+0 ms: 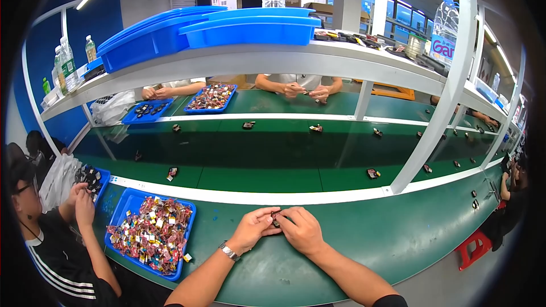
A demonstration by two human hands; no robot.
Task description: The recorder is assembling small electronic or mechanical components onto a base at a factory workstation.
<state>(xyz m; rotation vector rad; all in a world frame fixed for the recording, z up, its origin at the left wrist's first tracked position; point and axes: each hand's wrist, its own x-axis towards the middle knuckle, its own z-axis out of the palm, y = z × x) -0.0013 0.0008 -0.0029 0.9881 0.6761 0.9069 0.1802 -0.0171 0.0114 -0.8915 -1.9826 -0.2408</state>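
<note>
My left hand (253, 231) and my right hand (302, 231) meet over the green bench (347, 222). Between their fingertips they grip a small dark part (276, 224) with a pinkish-red bit on it; the fingers cover most of it, so its exact kind does not show. Both hands are closed on it. To the left of my left forearm sits a blue tray (192, 222), heaped with small pink, white and yellow pieces (152, 233). One loose piece (187, 257) rests at its right rim.
Past a white rail (256, 197), a green conveyor belt (256, 159) carries spaced small parts (372, 173). A white post (435, 102) rises at right to a shelf with blue trays (250, 34). Co-workers' hands (85, 193) work at left and across. A red stool (474, 248) stands right.
</note>
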